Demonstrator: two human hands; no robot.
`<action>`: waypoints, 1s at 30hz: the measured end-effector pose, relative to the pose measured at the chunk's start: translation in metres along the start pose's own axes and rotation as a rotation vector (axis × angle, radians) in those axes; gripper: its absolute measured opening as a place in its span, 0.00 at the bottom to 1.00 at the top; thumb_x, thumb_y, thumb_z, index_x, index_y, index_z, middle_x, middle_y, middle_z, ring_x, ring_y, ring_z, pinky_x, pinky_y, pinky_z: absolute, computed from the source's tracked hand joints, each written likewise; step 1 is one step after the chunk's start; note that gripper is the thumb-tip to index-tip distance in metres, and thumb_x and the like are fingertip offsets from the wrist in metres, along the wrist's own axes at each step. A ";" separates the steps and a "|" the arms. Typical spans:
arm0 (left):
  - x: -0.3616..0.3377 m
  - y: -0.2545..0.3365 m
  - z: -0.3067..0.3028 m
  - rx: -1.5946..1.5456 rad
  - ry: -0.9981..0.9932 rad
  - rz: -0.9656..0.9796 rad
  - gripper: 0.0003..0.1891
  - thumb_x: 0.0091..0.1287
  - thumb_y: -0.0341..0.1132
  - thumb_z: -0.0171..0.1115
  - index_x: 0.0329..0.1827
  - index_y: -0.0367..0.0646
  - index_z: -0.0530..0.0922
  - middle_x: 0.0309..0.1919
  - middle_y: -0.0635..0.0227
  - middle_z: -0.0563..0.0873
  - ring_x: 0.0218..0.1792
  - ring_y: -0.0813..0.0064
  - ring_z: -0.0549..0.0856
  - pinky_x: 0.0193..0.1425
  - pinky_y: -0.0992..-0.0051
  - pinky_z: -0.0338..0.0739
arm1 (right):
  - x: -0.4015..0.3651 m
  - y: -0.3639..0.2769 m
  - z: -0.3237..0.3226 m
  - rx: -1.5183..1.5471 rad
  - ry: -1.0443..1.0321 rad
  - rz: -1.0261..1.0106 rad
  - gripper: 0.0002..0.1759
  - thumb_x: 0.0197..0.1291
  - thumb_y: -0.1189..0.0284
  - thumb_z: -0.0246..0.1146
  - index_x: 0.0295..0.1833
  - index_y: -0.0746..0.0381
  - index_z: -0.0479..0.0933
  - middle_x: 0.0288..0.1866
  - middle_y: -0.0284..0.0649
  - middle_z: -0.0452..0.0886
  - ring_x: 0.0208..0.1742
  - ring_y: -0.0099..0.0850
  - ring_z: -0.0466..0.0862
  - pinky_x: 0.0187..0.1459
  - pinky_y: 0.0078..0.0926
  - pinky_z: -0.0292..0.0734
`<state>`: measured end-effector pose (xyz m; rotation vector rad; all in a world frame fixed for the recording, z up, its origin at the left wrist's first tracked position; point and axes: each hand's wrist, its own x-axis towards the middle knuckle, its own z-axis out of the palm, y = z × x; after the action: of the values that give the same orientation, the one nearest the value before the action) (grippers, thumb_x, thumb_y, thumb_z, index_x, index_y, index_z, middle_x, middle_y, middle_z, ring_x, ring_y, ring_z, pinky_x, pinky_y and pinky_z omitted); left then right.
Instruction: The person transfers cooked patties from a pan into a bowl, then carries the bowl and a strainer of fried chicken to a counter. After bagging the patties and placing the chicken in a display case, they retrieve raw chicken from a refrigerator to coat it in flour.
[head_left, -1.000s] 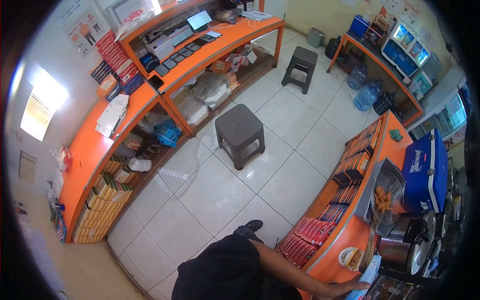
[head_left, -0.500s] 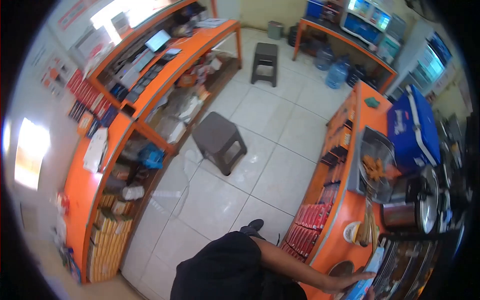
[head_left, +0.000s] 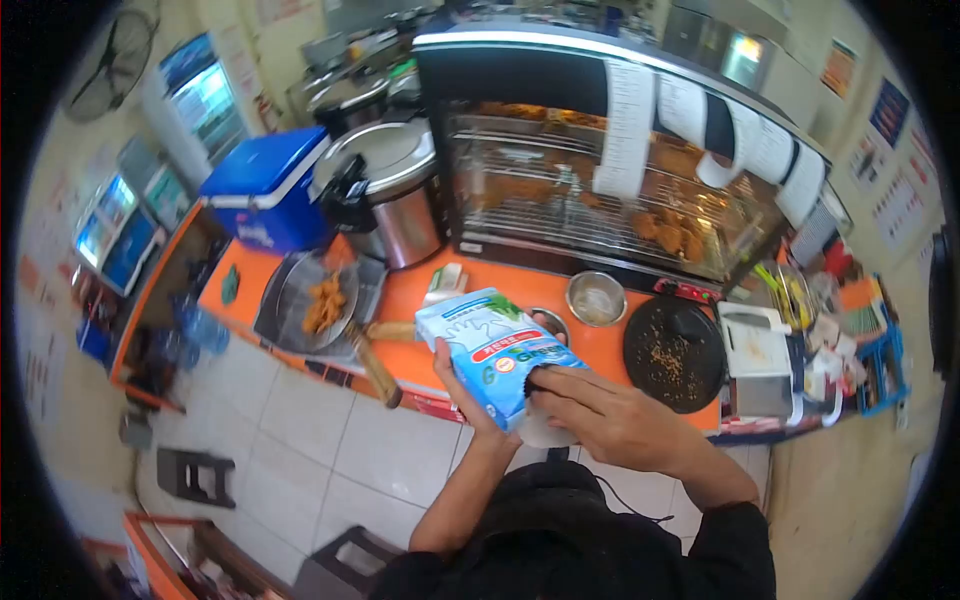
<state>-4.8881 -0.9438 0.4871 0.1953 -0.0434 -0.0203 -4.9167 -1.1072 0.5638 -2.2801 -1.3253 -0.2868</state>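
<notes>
A blue and white pack of disposable gloves (head_left: 490, 345), printed with a hand outline, is tilted in front of my chest over the counter's front edge. My left hand (head_left: 462, 395) grips it from the left and underneath, thumb along its side. At the dark opening on its lower right, the fingers of my right hand (head_left: 610, 415) are bunched together and reach in. Their tips are hidden. A translucent whitish sheet (head_left: 545, 430), like thin plastic, shows below the opening under my right hand.
On the orange counter (head_left: 400, 285) stand a basin of fried pieces (head_left: 285, 325), wooden-handled tools (head_left: 375, 370), a metal bowl (head_left: 597, 299) and a black round tray (head_left: 675, 355). Behind are a glass warming cabinet (head_left: 610, 190), a large pot (head_left: 390, 190) and a blue cooler (head_left: 265, 190).
My view has swung right from the floor and shelves to face the counter. The glove pack has been lifted off the counter's right part, and my right hand now reaches into its opening.
</notes>
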 end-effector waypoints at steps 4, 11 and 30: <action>0.007 -0.012 0.014 0.027 -0.086 0.005 0.45 0.66 0.72 0.43 0.73 0.41 0.62 0.59 0.45 0.77 0.57 0.47 0.80 0.62 0.46 0.76 | -0.005 0.000 -0.009 -0.039 0.062 0.027 0.21 0.59 0.80 0.60 0.60 0.70 0.72 0.60 0.49 0.75 0.61 0.46 0.79 0.63 0.40 0.76; 0.028 -0.035 0.008 0.106 -0.096 0.064 0.47 0.66 0.72 0.44 0.75 0.42 0.59 0.60 0.46 0.76 0.57 0.47 0.80 0.61 0.46 0.78 | -0.019 0.020 -0.006 -0.102 0.143 0.011 0.26 0.56 0.80 0.62 0.62 0.72 0.70 0.63 0.52 0.73 0.63 0.46 0.78 0.58 0.37 0.81; 0.051 -0.096 0.021 0.235 -0.184 -0.155 0.45 0.67 0.67 0.46 0.74 0.37 0.58 0.64 0.51 0.74 0.64 0.55 0.77 0.68 0.56 0.72 | -0.041 0.091 -0.025 0.236 -0.382 0.514 0.10 0.56 0.73 0.65 0.40 0.70 0.80 0.38 0.56 0.84 0.46 0.47 0.84 0.47 0.42 0.79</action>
<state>-4.8396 -1.0434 0.4916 0.4311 -0.2143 -0.1881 -4.8581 -1.1887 0.5410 -2.4371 -0.8229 0.4720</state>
